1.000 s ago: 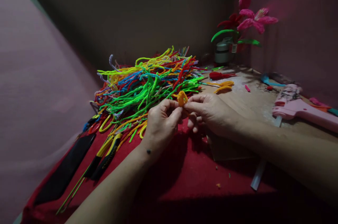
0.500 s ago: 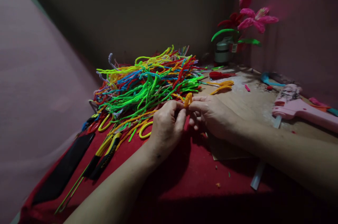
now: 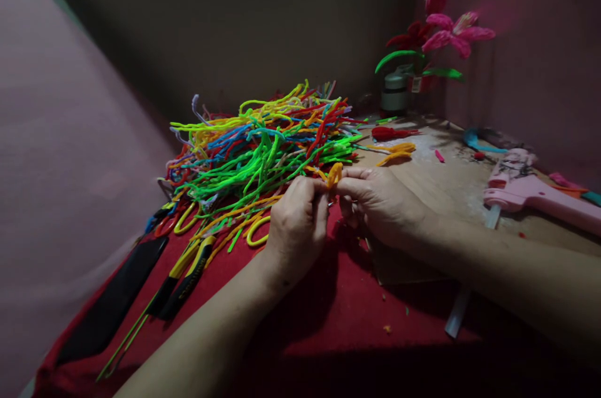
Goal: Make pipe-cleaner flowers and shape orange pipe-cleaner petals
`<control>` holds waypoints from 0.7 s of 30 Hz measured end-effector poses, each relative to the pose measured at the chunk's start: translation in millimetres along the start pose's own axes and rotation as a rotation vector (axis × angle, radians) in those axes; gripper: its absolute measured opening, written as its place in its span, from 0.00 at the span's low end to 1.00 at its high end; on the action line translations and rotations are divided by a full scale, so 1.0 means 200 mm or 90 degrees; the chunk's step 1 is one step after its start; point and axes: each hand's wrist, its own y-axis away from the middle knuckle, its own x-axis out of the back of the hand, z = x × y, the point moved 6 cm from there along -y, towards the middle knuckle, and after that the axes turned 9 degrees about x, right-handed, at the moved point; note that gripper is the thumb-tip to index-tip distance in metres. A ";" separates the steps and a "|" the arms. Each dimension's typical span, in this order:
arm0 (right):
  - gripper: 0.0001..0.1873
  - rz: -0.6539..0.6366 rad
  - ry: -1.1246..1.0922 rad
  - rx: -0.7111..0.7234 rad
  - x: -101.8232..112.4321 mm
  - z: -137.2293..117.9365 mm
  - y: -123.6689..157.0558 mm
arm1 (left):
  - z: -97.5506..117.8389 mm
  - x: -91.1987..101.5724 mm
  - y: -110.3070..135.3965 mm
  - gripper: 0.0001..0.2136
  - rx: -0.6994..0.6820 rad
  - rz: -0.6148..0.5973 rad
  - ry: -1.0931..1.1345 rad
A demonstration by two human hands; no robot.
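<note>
An orange pipe cleaner (image 3: pixel 334 175), bent into a small loop, stands up between my two hands. My left hand (image 3: pixel 299 213) is closed, pinching its base between thumb and forefinger. From the other side my right hand (image 3: pixel 375 201) pinches the same piece, its lower fingers curled beneath. The exact grip points are partly hidden by the fingers. Just beyond my hands lies a big heap of coloured pipe cleaners (image 3: pixel 263 147). More orange pipe cleaners (image 3: pixel 397 153), folded into a bundle, rest on the board behind my right hand.
Yellow-and-black pliers (image 3: pixel 190 279), yellow-handled scissors (image 3: pixel 258 232) and a black flat case (image 3: pixel 115 301) lie left on the red cloth (image 3: pixel 323 329). A pink glue gun (image 3: pixel 535 191) with a glue stick sits right. Pink pipe-cleaner flowers (image 3: pixel 457 32) stand at the back.
Both hands stay in nearly the same place. My left thumb has shifted slightly and the fingers of my right hand have drawn in a little around the orange loop.
</note>
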 end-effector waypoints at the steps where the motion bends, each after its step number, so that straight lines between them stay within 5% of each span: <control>1: 0.08 0.003 -0.002 -0.002 0.00 0.00 0.00 | 0.01 0.00 0.00 0.03 -0.008 0.002 -0.005; 10: 0.09 0.030 0.072 0.002 0.00 -0.02 0.02 | 0.00 -0.03 0.00 0.04 0.004 -0.039 0.022; 17: 0.06 -0.027 0.070 -0.019 -0.01 0.00 0.01 | -0.12 -0.06 -0.01 0.03 0.273 -0.108 0.295; 21: 0.05 -0.010 0.137 0.065 0.00 -0.06 -0.01 | -0.13 -0.06 -0.03 0.05 0.369 -0.145 0.381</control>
